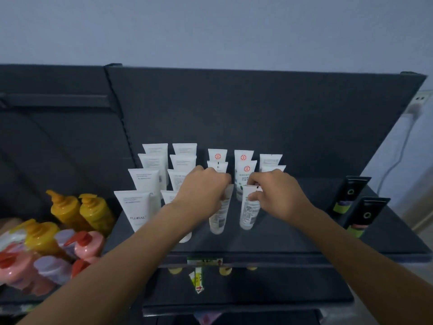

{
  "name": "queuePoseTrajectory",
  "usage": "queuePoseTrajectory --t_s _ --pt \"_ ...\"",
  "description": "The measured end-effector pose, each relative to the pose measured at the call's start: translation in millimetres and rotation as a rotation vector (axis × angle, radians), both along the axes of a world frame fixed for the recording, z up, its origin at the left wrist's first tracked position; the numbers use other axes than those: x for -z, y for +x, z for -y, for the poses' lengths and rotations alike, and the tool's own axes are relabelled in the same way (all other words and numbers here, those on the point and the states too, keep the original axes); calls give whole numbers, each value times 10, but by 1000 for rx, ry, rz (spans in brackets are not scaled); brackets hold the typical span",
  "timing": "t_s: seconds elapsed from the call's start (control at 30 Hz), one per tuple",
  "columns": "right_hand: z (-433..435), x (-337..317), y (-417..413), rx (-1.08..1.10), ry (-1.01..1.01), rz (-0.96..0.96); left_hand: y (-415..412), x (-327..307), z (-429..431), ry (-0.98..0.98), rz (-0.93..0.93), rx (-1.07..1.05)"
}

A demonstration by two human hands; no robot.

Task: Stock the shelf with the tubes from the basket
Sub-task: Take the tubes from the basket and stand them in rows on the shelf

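White tubes stand cap-down in rows on the dark top shelf (pixel 293 245). My left hand (pixel 201 193) grips the top of a white tube (pixel 219 216) at the front of the middle row. Just to its right, my right hand (pixel 278 195) pinches the top of another white tube (pixel 249 212). Both tubes stand upright with their caps on the shelf. Behind them are more tubes with red round logos (pixel 243 158). A large "FLORAL" tube (pixel 137 209) stands front left. The basket is not in view.
Two black tubes (pixel 350 195) stand at the shelf's right end. Yellow, pink and purple pump bottles (pixel 58 238) crowd the lower left shelf. A lower shelf (pixel 257 294) shows below the front edge. A wall socket with a cable (pixel 419 102) is at right.
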State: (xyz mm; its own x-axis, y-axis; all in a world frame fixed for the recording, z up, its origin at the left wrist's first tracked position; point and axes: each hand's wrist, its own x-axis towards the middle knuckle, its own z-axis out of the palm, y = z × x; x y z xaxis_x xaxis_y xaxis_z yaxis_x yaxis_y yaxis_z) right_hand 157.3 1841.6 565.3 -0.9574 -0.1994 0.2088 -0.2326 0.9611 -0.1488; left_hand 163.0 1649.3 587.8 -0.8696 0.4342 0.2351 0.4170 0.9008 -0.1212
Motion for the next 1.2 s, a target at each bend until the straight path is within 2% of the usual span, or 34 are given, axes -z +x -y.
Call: queuePoseTrajectory --t_s 0.3,0.57,0.83,1.03,1.2 --pt "-35 300 -542 -32 4 -4 -732 334 -80 -24 41 -68" --pt "-101 354 -683 -29 -12 -20 -886 421 -134 -13 39 -70" --pt "-65 284 -609 -48 4 5 -858 354 -160 43 140 -69" --pt "-27 169 -493 -21 37 -113 -815 330 -93 61 135 -66" --pt "108 93 -247 -3 -3 -244 -636 202 -3 202 -3 -11"
